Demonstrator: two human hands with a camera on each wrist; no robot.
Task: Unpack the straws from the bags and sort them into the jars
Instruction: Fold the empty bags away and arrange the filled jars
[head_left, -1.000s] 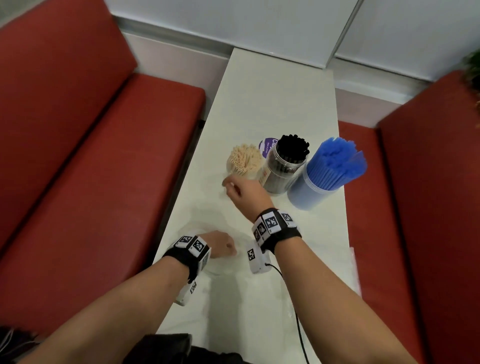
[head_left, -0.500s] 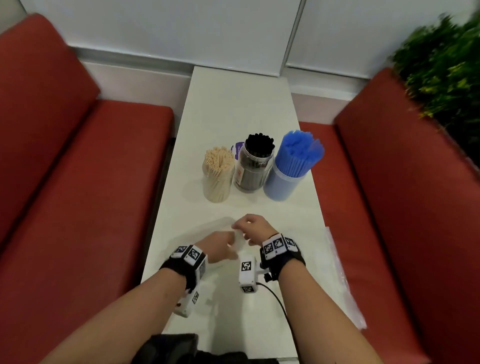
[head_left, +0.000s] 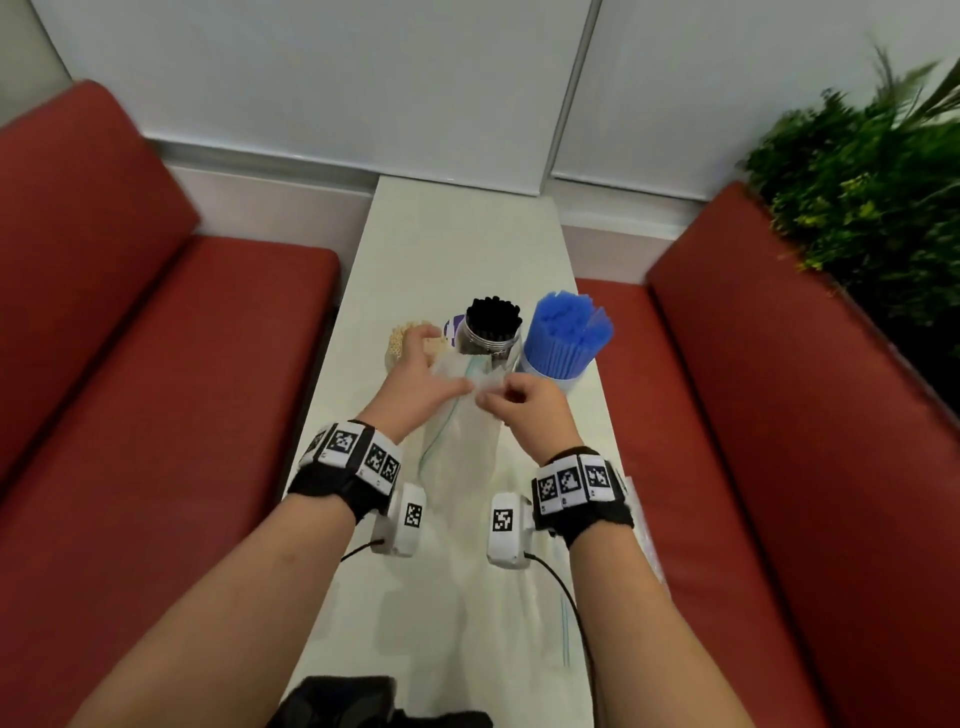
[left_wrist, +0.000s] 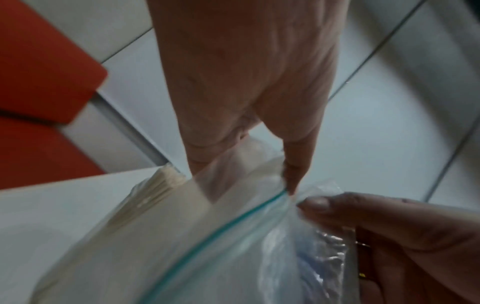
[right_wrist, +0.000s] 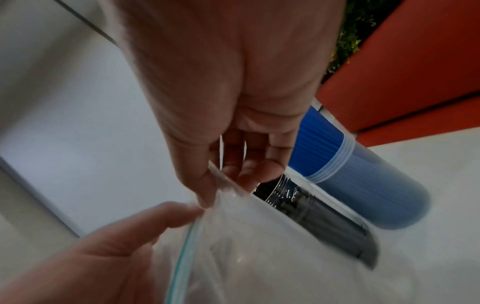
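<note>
Both hands hold a clear zip bag (head_left: 462, 457) with a teal seal line up off the white table (head_left: 457, 244), just in front of the jars. My left hand (head_left: 441, 379) pinches its top edge on the left, and my right hand (head_left: 493, 402) pinches the same edge on the right. I see no straws inside the bag (left_wrist: 207, 246). Behind it stand three jars: beige straws (head_left: 400, 343), partly hidden by my left fingers, black straws (head_left: 491, 322) and blue straws (head_left: 566, 338). The right wrist view shows the black jar (right_wrist: 311, 209) and the blue jar (right_wrist: 363, 185) close beyond the bag (right_wrist: 259, 246).
Another clear bag (head_left: 566, 639) lies flat at the table's near right edge. Red bench seats (head_left: 156, 415) run along both sides of the narrow table. A green plant (head_left: 857, 197) stands behind the right bench. A purple-labelled lid (head_left: 453, 328) shows behind the jars.
My right hand came back from the beige straw jar to meet the left hand. Both hands then lifted the clear bag from the table up in front of the jars.
</note>
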